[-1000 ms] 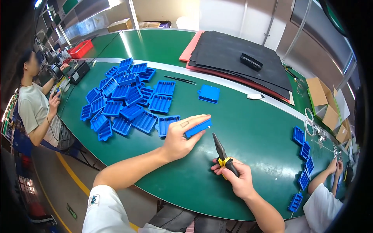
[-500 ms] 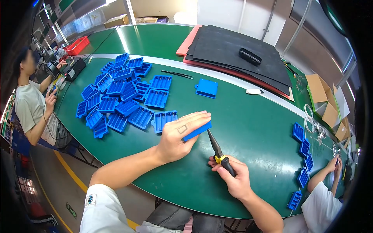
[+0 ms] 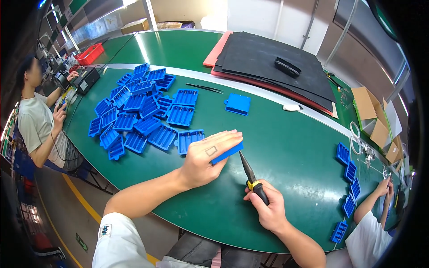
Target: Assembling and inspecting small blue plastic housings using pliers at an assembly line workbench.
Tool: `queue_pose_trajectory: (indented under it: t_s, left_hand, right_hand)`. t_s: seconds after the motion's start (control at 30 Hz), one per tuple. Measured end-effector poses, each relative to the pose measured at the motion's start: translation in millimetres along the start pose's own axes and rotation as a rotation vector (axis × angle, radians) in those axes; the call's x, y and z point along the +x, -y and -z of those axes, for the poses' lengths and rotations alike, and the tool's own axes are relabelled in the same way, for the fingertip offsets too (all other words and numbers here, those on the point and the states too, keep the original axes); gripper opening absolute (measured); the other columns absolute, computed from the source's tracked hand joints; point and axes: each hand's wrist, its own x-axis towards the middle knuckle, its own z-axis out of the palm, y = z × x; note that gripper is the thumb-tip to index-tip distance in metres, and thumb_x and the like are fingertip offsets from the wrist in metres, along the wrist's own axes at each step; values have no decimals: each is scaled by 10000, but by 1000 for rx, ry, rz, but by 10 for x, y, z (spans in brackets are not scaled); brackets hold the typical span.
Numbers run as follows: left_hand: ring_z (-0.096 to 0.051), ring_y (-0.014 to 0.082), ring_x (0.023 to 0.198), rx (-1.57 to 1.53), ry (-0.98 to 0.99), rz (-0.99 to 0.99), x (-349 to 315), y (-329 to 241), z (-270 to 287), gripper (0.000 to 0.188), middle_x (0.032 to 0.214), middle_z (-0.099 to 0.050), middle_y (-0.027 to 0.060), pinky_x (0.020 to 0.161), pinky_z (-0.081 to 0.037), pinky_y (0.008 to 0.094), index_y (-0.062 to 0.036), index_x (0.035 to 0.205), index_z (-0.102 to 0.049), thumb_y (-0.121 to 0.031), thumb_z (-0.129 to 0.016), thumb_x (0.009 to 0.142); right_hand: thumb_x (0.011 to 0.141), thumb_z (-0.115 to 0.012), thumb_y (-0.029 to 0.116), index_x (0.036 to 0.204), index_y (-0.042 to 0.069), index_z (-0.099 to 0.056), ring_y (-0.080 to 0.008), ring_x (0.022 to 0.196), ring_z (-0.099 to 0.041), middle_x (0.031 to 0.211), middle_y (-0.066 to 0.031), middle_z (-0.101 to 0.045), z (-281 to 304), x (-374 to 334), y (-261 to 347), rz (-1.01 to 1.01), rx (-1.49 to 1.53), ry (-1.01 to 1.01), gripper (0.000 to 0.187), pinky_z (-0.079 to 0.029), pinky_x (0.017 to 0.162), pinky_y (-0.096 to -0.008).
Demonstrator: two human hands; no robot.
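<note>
My left hand (image 3: 201, 158) is closed around a blue plastic battery holder (image 3: 229, 152), tilted over the green table, with most of it hidden by the fingers. In my right hand (image 3: 268, 207) are long-nose pliers (image 3: 249, 172) with black and yellow handles. Their tip is at the holder's right end; whether it touches cannot be made out. Just beyond my left hand lies another slotted battery holder (image 3: 191, 139), part of a heap of blue battery holders (image 3: 135, 102) to the left. A single holder (image 3: 238, 103) rests face down farther back.
Black tweezers (image 3: 204, 88) lie behind the heap. Black and red sheets (image 3: 268, 58) are stacked at the back, carrying a black case (image 3: 287, 67). Several holders (image 3: 350, 171) line the right side near an open carton (image 3: 371, 107). Co-workers sit left (image 3: 38, 120) and right (image 3: 371, 236).
My right hand and the plier handles have shifted slightly left. My left hand keeps the battery holder in the same place.
</note>
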Motion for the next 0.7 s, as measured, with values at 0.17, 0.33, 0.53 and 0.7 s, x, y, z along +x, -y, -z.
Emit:
queue_pose_trajectory:
  t_s: [0.17, 0.33, 0.53, 0.7]
  left_hand:
    - [-687, 287, 995, -70, -17, 163, -13, 23, -21, 360, 1108, -683, 173, 841, -553, 322, 8, 1105, -657, 65, -686, 751]
    - [-686, 284, 1001, -44, 2, 99, 6, 82, 15, 368, 1119, -679, 174, 840, -553, 320, 12, 1106, -656, 70, -689, 744]
    - [-650, 321, 1064, -56, -2, 80, -42, 57, 5, 469, 1176, -648, 186, 875, -543, 349, 8, 1159, -631, 113, -663, 703]
    - [-673, 302, 1029, -20, -15, 73, -37, 50, -13, 404, 1160, -659, 188, 860, -549, 324, 18, 1125, -643, 81, -695, 730]
  right_hand:
    - [879, -579, 12, 854, -39, -617, -161, 728, -561, 870, -87, -585, 6, 35, 23, -52, -19, -2, 68, -444, 655, -279]
    - [874, -594, 21, 886, -51, -642, -186, 824, -609, 967, -116, -621, 66, 42, 61, -36, -3, 47, 87, -479, 724, -296]
    - [844, -583, 32, 875, -46, -669, -224, 960, -610, 1066, -129, -611, 65, 3, 72, -48, -24, 118, 120, -476, 871, -338]
    - [835, -590, 26, 881, -50, -673, -226, 974, -612, 1081, -133, -611, 38, 0, 87, -54, 19, 103, 122, -483, 868, -338]
